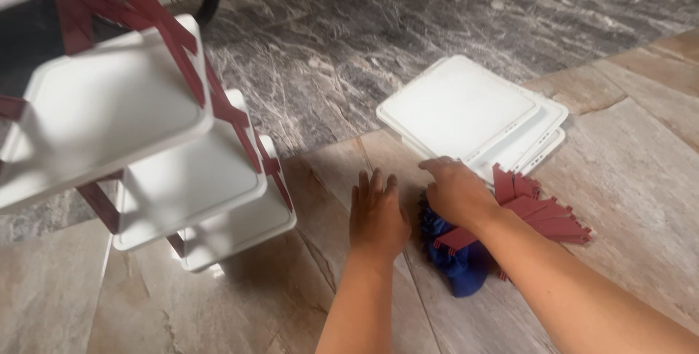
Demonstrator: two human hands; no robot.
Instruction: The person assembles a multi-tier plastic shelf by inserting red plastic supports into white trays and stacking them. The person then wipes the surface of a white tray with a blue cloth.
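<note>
Two bare hands were down on the tiled floor. The left hand lay flat with fingers spread and empty, palm against the tile, just beside a crumpled blue cloth bag. The right hand rested on top of that bag and a loose heap of dark red plastic struts, fingers curled down; whether it gripped anything, I couldn't tell. Just beyond its fingertips sat a stack of white square shelf trays. To the left stood a partly built white shelf rack with red cross-braces.
</note>
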